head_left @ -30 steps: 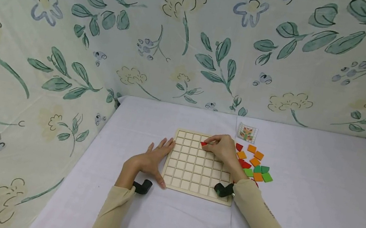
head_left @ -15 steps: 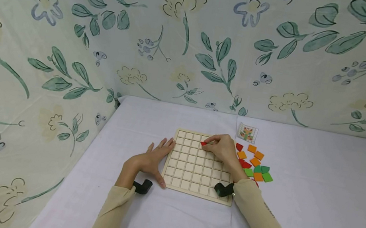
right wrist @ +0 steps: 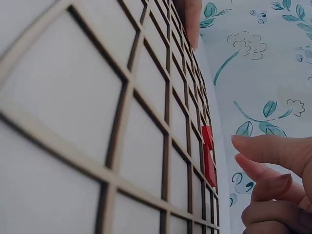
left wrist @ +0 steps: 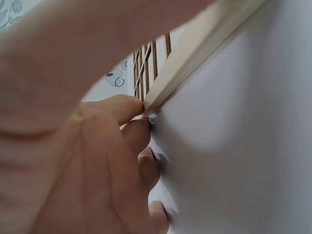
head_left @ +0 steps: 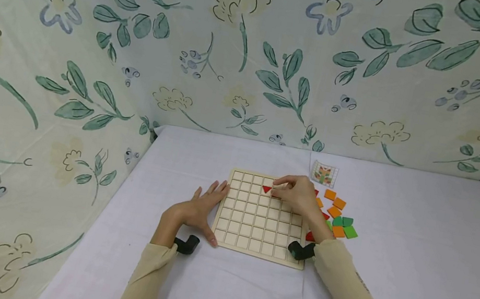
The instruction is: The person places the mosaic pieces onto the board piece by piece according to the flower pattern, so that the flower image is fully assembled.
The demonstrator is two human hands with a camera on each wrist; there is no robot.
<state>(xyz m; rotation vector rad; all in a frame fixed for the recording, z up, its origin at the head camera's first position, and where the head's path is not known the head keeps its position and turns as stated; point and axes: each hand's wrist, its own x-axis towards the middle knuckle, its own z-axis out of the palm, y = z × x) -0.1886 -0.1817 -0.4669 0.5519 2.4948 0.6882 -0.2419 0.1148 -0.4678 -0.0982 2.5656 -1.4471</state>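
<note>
A wooden grid board (head_left: pixel 240 228) lies on the white table. My left hand (head_left: pixel 197 212) is spread along its left side; in the left wrist view, fingertips (left wrist: pixel 134 105) touch the board's edge. A small red triangle piece (head_left: pixel 266 189) rests in a cell of the second row from the far side. The right wrist view has two red pieces (right wrist: pixel 209 168) near each other on the grid. My right hand (head_left: pixel 296 195) hovers just right of the triangle, over the board. Its thumb and index finger are parted with nothing between them, while the other fingers bend inward.
Right of the board lie loose orange pieces (head_left: pixel 339 203), green pieces (head_left: pixel 350 232) and red ones, some hidden behind the right hand and wrist. A small card with a coloured pattern (head_left: pixel 324 174) lies beyond them. Both wrists carry black camera mounts (head_left: pixel 187 245).
My right hand has let go of the red triangle and moved a little to the right, so the piece now shows whole in its cell. The left hand stays put.
</note>
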